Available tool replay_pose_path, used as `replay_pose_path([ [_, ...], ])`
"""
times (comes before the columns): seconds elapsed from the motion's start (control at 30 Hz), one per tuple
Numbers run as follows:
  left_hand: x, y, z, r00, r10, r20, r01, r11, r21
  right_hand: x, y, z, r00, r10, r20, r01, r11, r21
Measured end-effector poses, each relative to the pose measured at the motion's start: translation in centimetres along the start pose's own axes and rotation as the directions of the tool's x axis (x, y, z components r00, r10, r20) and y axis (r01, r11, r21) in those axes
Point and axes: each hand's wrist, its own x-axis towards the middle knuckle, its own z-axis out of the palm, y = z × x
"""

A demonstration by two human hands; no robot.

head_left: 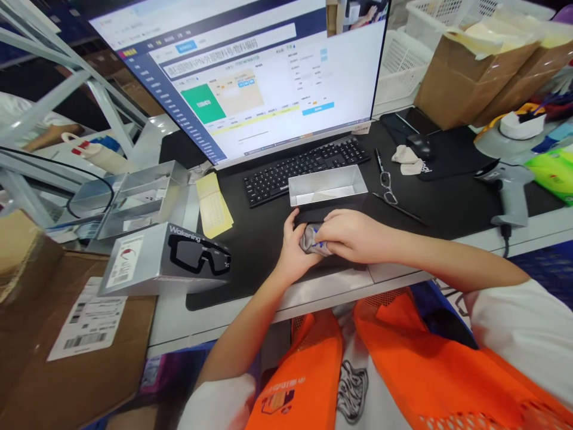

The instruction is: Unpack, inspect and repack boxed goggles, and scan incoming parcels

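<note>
Close to the desk's front edge, my left hand (295, 251) is wrapped round a small crumpled silver-grey packet (310, 239) with blue marks. My right hand (353, 236) has its fingers closed on the same packet from the right. Its contents cannot be made out. A dark item (313, 214) lies just beyond my fingers, partly hidden by them. Behind that stands an open, silvery-white box (329, 186), with a pale flat piece inside, in front of the keyboard (304, 170).
A monitor (268, 77) stands at the back. To the left are yellow slips (212, 206), a box printed with dark glasses (165, 260) and a cardboard box (76, 322). Eyeglasses (388, 188), a mouse (419, 145) and a barcode scanner (510, 188) lie to the right.
</note>
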Motion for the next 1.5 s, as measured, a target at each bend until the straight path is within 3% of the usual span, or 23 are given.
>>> replay_pose_path([
  [0.2,-0.4,0.6,0.0,1.000,0.028,-0.007,-0.028,0.998,0.055,-0.6,-0.3,0.1,0.997,-0.030,-0.071,0.039,0.991,0.127],
  [0.33,-0.4,0.7,0.2,0.995,0.038,0.088,-0.048,0.992,0.115,-2.9,1.3,-0.6,0.993,-0.049,-0.104,0.062,0.991,0.122],
  [0.43,-0.5,1.0,0.7,0.985,0.018,0.169,-0.048,0.983,0.178,-6.5,2.5,-1.7,0.991,0.109,-0.073,-0.101,0.989,0.104],
  [0.57,-0.6,1.4,1.0,0.985,0.079,0.155,-0.114,0.966,0.232,-12.0,3.1,-2.1,0.927,0.360,-0.104,-0.347,0.929,0.131],
  [0.73,0.0,2.1,0.5,0.945,0.286,0.161,-0.322,0.901,0.292,-14.7,2.1,0.6,0.885,0.421,-0.199,-0.402,0.906,0.132],
  [0.87,0.7,1.9,0.1,0.894,0.409,0.181,-0.441,0.875,0.199,-14.1,2.2,2.0,0.892,0.375,-0.251,-0.372,0.926,0.062],
  [0.93,0.8,1.7,0.2,0.903,0.411,0.123,-0.424,0.899,0.108,-13.7,2.8,1.9,0.897,0.383,-0.222,-0.388,0.921,0.026],
  [1.1,0.6,1.4,0.8,0.978,0.179,-0.108,-0.194,0.970,-0.146,-12.4,3.6,0.7,0.917,0.347,-0.198,-0.357,0.934,-0.018],
  [1.2,0.9,1.3,1.0,0.969,0.000,-0.249,-0.072,0.958,-0.277,-10.3,3.5,0.0,0.942,0.282,-0.183,-0.292,0.956,-0.031],
  [1.27,1.3,1.5,1.1,0.947,-0.058,-0.317,-0.044,0.951,-0.306,-8.3,3.6,-0.4,0.953,0.264,-0.148,-0.267,0.964,-0.003],
  [1.4,2.7,2.4,1.2,0.956,-0.122,-0.267,0.023,0.938,-0.346,-4.0,4.7,-1.0,0.958,0.250,-0.137,-0.226,0.959,0.172],
  [1.5,3.6,2.8,1.3,0.970,-0.122,-0.209,0.054,0.951,-0.304,-1.9,5.6,-0.7,0.966,0.172,-0.193,-0.087,0.920,0.381],
])
